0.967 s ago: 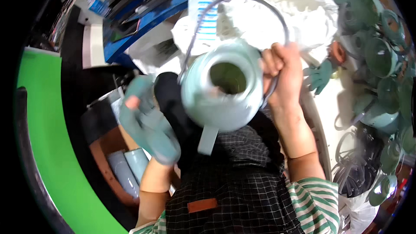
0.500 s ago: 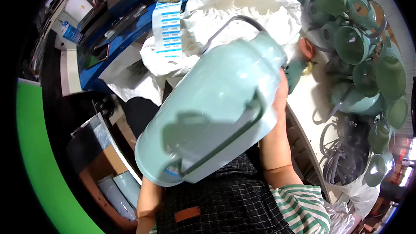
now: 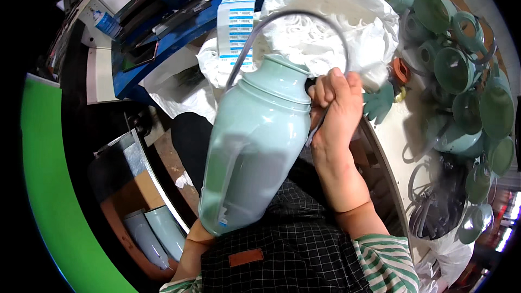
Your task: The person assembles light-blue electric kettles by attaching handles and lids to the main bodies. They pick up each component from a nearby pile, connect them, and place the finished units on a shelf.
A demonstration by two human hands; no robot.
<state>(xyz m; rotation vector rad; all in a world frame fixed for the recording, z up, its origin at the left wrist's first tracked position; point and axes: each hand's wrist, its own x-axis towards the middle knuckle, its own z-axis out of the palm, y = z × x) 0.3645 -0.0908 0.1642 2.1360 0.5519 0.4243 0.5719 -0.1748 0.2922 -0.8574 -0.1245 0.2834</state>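
Note:
A pale green thermos flask shell point(image 3: 260, 122) leans in front of my apron, its open neck away from me and its base towards me. A grey carry handle point(image 3: 304, 13) arches above the neck. My right hand point(image 3: 337, 100) is closed round the right end of this handle, beside the neck. My left hand point(image 3: 201, 233) reaches behind the base; only the wrist part shows and its fingers are hidden. On the body's left side, the moulded side handle point(image 3: 229, 176) is seen at a slant, with a small blue-and-white sticker point(image 3: 223, 218) below it.
Beyond the flask, a white bag point(image 3: 382, 21) holds many white rings, beside a sheet of labels point(image 3: 236, 30). Several green shells point(image 3: 453, 70) crowd the right table, with a teal glove point(image 3: 380, 103) and grey handles point(image 3: 434, 211). Two shells point(image 3: 165, 230) lie in a box lower left.
The flask has turned more upright and rolled, so its side handle now faces left. Its carry handle has swung up, and my right hand has moved from the shoulder to grip that handle.

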